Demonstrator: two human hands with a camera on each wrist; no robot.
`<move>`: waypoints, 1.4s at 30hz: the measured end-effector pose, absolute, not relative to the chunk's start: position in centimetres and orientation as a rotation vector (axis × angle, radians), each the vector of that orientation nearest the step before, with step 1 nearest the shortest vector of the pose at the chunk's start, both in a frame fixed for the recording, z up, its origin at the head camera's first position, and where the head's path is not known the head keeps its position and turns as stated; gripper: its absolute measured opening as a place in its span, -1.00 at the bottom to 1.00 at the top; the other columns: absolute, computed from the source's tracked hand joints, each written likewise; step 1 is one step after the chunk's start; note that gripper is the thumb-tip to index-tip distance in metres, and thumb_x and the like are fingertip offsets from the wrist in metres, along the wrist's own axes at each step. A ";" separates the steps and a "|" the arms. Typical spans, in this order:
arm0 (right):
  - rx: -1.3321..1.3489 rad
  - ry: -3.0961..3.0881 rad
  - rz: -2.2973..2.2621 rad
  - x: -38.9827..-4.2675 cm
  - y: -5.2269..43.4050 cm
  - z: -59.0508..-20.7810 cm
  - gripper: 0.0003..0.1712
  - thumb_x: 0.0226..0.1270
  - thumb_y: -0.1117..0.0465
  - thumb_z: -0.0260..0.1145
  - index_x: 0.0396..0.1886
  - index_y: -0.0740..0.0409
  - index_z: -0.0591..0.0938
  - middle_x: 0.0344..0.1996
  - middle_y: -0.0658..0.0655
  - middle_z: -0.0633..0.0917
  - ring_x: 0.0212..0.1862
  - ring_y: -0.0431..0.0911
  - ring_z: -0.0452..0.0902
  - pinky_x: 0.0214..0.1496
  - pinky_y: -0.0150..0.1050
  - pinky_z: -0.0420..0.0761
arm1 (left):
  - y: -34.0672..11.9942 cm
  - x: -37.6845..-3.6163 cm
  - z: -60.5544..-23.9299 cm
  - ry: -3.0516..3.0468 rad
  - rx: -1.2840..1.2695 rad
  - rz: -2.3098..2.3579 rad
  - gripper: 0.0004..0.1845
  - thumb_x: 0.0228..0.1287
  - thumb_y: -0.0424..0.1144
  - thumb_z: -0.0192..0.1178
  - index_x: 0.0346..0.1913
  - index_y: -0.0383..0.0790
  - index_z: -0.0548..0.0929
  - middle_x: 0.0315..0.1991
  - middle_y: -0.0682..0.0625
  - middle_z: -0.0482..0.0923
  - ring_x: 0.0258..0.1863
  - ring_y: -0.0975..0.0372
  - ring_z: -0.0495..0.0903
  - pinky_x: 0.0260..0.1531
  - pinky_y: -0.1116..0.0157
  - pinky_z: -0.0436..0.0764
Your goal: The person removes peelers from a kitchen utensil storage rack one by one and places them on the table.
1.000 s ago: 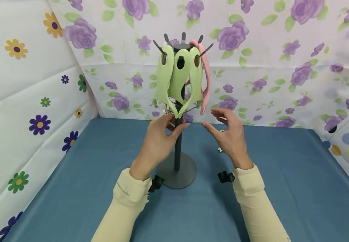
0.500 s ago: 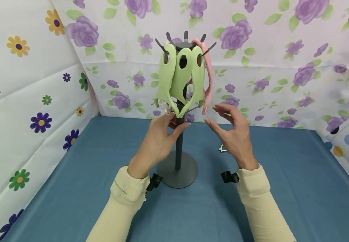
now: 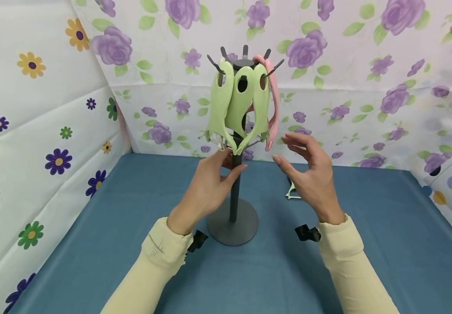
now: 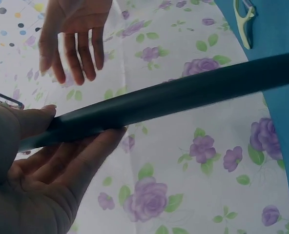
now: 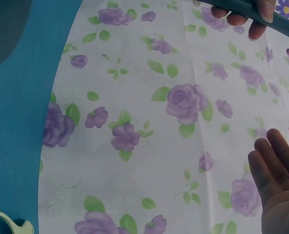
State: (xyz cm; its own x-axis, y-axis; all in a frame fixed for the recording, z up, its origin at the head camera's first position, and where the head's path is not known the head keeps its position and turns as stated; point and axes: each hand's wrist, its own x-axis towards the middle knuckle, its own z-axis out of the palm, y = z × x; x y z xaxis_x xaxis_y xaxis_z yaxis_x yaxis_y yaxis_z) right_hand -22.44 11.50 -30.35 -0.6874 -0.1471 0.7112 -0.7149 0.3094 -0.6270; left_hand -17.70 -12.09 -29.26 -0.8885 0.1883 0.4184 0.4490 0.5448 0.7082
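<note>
Grey stand [image 3: 232,220], centre of the head view: round base on the blue table cover [image 3: 92,244], upright pole [image 4: 183,95], hooks at top. Three pale green peelers [image 3: 241,109] hang from the hooks side by side; one pink peeler [image 3: 273,104] hangs at their right. Left hand [image 3: 210,185], centre frame: thumb and fingers curled round the pole just below the peelers' lower ends, gripping it. Right hand [image 3: 312,174], right of centre: fingers spread and relaxed, holding nothing, near the pink peeler but apart from it. One further green peeler [image 3: 291,192] lies on the cover behind the right hand. Floral sheets [image 3: 367,87] wall the back and both sides.
</note>
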 end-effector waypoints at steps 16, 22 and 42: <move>0.981 -1.925 1.498 -21.8 12.1 -29.7 -0.30 0.17 0.53 0.44 0.34 0.17 0.53 0.21 0.18 0.61 0.32 -0.01 0.55 0.44 -0.20 0.53 | -12.1 -17.8 -29.4 -2.466 -0.612 -1.320 -0.84 0.55 -0.18 0.16 0.03 -0.16 0.56 -0.17 0.03 0.64 -0.10 0.28 0.69 -0.09 0.32 0.78; 0.998 -1.914 1.496 -21.8 11.9 -29.8 -0.28 0.15 0.53 0.45 0.35 0.19 0.53 0.21 0.19 0.61 0.33 -0.02 0.55 0.44 -0.20 0.53 | -12.2 -17.7 -29.5 -2.500 -0.604 -1.279 -0.82 0.56 -0.18 0.15 0.05 -0.17 0.55 -0.16 0.03 0.64 -0.09 0.26 0.69 -0.09 0.29 0.79; 1.123 -1.790 1.615 -21.5 10.6 -27.9 -0.29 0.20 0.47 0.41 0.38 0.27 0.48 0.23 0.26 0.58 0.31 0.12 0.52 0.42 -0.13 0.55 | -12.5 -17.6 -29.6 -2.488 -0.610 -1.265 -0.81 0.56 -0.17 0.15 0.09 -0.13 0.55 -0.13 0.03 0.66 -0.07 0.29 0.69 -0.13 0.34 0.78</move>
